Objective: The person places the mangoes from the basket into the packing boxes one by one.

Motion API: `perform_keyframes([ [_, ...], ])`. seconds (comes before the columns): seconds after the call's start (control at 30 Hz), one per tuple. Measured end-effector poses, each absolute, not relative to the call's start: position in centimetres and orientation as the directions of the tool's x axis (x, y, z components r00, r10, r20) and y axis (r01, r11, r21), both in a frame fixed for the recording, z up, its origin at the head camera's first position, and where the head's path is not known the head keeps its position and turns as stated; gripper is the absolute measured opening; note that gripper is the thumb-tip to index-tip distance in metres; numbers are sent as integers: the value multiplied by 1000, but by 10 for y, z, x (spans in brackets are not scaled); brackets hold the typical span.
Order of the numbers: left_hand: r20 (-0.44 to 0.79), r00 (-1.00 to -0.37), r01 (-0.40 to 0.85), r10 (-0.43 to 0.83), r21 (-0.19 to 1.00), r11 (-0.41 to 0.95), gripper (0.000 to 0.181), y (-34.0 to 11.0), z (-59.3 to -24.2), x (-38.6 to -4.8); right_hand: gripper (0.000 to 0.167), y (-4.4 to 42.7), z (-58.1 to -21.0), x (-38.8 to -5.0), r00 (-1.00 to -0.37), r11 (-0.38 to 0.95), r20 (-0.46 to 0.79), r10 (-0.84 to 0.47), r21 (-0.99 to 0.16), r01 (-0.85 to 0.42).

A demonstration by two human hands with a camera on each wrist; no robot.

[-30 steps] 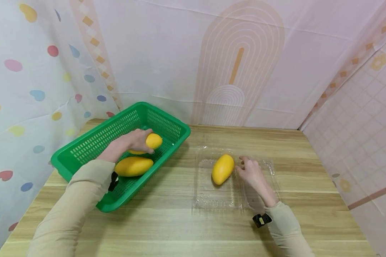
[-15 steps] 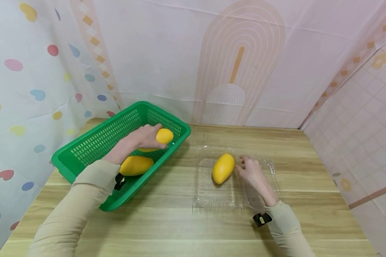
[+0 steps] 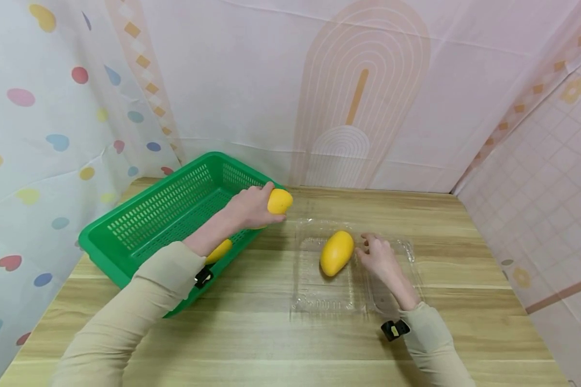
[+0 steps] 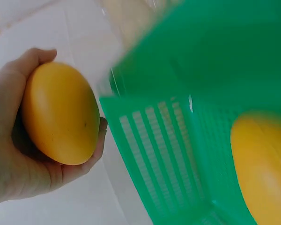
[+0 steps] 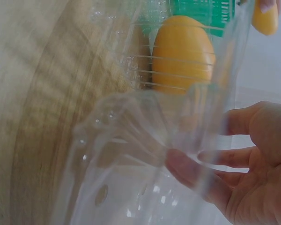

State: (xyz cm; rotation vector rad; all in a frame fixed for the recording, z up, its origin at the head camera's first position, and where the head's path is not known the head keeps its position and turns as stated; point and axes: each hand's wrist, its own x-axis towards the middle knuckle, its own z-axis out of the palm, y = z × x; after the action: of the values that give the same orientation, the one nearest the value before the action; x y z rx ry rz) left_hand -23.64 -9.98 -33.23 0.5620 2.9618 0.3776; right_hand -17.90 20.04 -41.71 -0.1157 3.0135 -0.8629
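Note:
My left hand [image 3: 254,207] grips a yellow mango [image 3: 280,201] above the right rim of the green basket [image 3: 147,201]. In the left wrist view, thumb and fingers curl round this mango [image 4: 61,115]. Another mango [image 3: 219,251] lies in the basket, partly hidden by my left forearm. A third mango [image 3: 337,253] sits in the left half of a clear plastic clamshell box [image 3: 319,301], which lies opened out. My right hand [image 3: 378,258] rests at the box's middle fold, its fingers loosely extended. In the right wrist view, clear plastic covers part of its fingertips [image 5: 182,164].
The basket stands at the left of the wooden table [image 3: 252,344], close to the back curtain [image 3: 232,80]. Patterned curtains also hang at the left and right sides. The box's right half [image 3: 382,295] lies beneath my right hand and wrist.
My left hand has carried the gripped mango rightward, from inside the basket to over its right rim. The right hand and the mango in the box stay where they were.

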Motion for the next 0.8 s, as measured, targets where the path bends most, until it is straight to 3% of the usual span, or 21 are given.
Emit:
perform_keyframes([
  [0.37,-15,-948,298,318,307,904,78,-55,-342,-225,43,199,-418,-179,-997,850,25,-74,-521,-76],
  [0.8,-79,-955,249,287,319,915,78,-20,-364,-220,43,199,-418,-180,-996,850,38,-77,-519,-86],
])
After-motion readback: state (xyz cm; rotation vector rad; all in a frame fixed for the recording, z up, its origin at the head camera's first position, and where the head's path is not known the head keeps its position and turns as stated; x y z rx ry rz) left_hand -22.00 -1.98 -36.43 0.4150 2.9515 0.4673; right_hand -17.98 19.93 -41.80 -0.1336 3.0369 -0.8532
